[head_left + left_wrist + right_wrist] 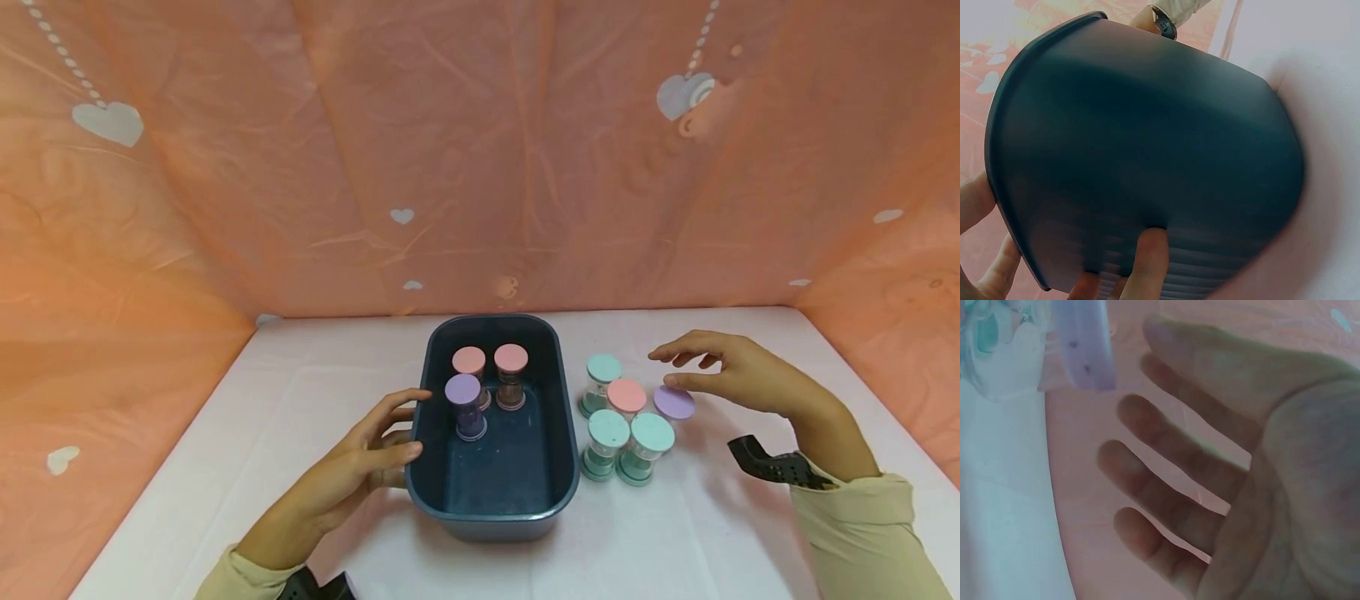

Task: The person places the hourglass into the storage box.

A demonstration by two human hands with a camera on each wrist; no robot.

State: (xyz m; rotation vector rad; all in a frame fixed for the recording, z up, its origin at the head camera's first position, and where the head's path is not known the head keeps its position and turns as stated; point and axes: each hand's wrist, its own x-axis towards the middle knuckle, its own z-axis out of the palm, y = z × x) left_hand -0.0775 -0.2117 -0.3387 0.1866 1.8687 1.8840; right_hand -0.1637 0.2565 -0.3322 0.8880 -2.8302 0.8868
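Against the left wall of the dark bin [442, 500], near the table's front edge, the left hand [360, 471] rests with straight fingers [1147, 262]; the wrist view shows fingertips pressing outside. Right hand [731, 379] hovers released, fingers spread, just above the purple-lidded jar [673, 403] beside the bin.

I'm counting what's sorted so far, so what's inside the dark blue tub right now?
The dark blue tub holds three upright jars: two pink-lidded jars and one purple-lidded jar. The near wall hides part of the tub's floor.
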